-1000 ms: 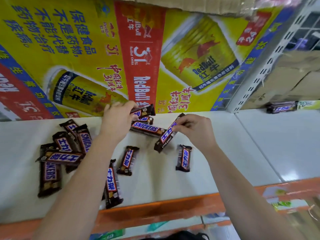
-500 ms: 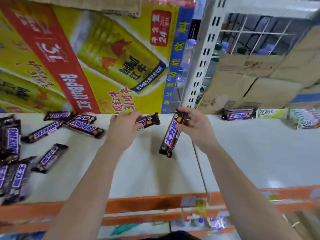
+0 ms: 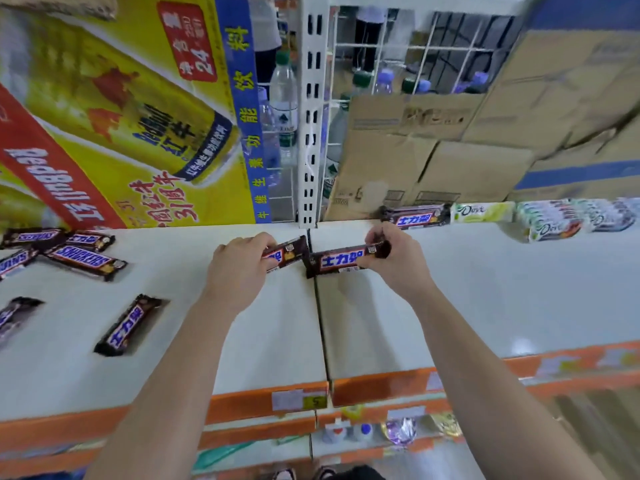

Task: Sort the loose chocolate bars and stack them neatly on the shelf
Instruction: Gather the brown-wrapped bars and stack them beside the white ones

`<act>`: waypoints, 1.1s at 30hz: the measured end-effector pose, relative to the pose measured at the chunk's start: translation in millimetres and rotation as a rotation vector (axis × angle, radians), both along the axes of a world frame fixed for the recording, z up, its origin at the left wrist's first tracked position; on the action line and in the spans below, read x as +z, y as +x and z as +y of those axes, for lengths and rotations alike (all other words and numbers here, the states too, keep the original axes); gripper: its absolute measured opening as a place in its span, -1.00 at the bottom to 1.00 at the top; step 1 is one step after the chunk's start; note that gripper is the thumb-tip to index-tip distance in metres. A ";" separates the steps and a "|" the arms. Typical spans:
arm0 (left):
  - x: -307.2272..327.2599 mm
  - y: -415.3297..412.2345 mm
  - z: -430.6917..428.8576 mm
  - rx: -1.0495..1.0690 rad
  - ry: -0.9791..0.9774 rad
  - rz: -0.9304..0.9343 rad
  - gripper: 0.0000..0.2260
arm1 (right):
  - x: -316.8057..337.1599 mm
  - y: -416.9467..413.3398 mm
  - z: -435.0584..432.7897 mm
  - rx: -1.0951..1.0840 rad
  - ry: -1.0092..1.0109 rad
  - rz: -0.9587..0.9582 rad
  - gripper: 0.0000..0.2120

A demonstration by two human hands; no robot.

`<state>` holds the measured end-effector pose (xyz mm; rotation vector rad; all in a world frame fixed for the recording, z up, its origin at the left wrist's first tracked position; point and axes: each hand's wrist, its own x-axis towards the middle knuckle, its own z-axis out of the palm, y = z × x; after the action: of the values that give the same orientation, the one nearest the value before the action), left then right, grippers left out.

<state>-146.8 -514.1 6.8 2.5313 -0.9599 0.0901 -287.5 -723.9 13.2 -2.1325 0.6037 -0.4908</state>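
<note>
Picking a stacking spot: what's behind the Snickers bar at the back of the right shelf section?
Brown cardboard boxes stand directly behind the Snickers bar, with bottles visible above them. The bar covers the boxes' bottom edge there.

Glossy, slightly crinkled plastic film on the chocolate bars [image 3: 341, 262] — light catching along the wrappers. Smooth white shelf [image 3: 485, 289] with a faint sheen, orange painted front edge. Matt brown cardboard boxes [image 3: 398, 161] behind; white-painted perforated metal upright [image 3: 309, 133]; clear plastic bottles [image 3: 283, 98]; glossy printed carton [image 3: 121, 116]

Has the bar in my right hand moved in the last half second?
Yes: the bar in the right hand crossed rightward over the shelf seam, turning level.
</note>
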 end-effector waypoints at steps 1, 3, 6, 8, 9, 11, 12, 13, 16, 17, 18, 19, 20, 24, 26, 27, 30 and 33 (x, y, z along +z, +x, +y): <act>-1.7 0.6 -3.9 -0.012 0.005 0.010 -0.86 | -1.8 -2.8 -5.4 0.000 -0.048 0.033 -0.68; -4.0 0.7 -13.0 -0.038 0.004 0.029 -0.86 | -6.5 -7.7 -17.2 0.017 -0.189 0.134 -0.67; -6.7 -4.3 -30.6 -0.087 0.018 0.035 -0.86 | -13.8 -14.1 -35.8 0.015 -0.357 0.253 -0.77; -8.1 -8.5 -42.6 -0.102 0.022 0.042 -0.86 | -15.9 -18.4 -47.3 -0.008 -0.373 0.273 -0.82; -8.9 -11.0 -48.2 -0.107 0.021 0.048 -0.86 | -16.7 -20.3 -53.5 -0.016 -0.382 0.284 -0.83; -10.7 -18.0 -59.9 -0.111 0.013 0.058 -0.85 | -17.9 -23.5 -67.6 -0.030 -0.412 0.300 -0.84; -11.8 -21.7 -66.6 -0.112 0.002 0.064 -0.85 | -17.7 -23.8 -76.1 -0.040 -0.427 0.299 -0.84; -12.4 -26.0 -73.9 -0.113 -0.008 0.072 -0.85 | -17.6 -23.7 -85.4 -0.052 -0.443 0.292 -0.84; -13.9 -40.3 -98.7 -0.091 -0.033 0.085 -0.86 | -19.3 -22.8 -116.7 -0.057 -0.512 0.276 -0.85; -14.4 -45.3 -107.2 -0.075 -0.040 0.079 -0.87 | -20.3 -22.9 -128.5 -0.049 -0.530 0.273 -0.83; -15.4 -51.1 -114.8 -0.050 -0.045 0.076 -0.88 | -21.0 -23.5 -139.8 -0.036 -0.544 0.267 -0.82; -16.4 -57.7 -121.8 -0.019 -0.049 0.074 -0.88 | -21.7 -23.6 -151.5 -0.018 -0.559 0.253 -0.82; -17.4 -64.6 -128.5 0.013 -0.050 0.073 -0.88 | -22.1 -23.5 -162.7 0.004 -0.578 0.236 -0.83; -20.6 -89.9 -145.4 0.111 -0.037 0.063 -0.86 | -22.8 -18.3 -193.3 0.101 -0.649 0.189 -0.86; -20.5 -99.5 -147.6 0.150 -0.042 0.049 -0.86 | -22.7 -13.4 -200.4 0.148 -0.666 0.175 -0.86; -20.3 -103.2 -148.1 0.166 -0.045 0.047 -0.86 | -22.6 -10.7 -203.2 0.171 -0.673 0.173 -0.85; -20.5 -110.3 -149.0 0.206 -0.050 0.046 -0.87 | -22.8 -4.4 -207.9 0.220 -0.672 0.198 -0.83; -22.0 -112.1 -149.0 0.226 -0.053 0.039 -0.87 | -26.0 -2.6 -209.3 0.206 -0.657 0.134 -0.76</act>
<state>-258.9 -663.1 -15.2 2.5726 -0.6453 0.1310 -290.0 -933.2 -12.8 -2.8324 0.3058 -0.4751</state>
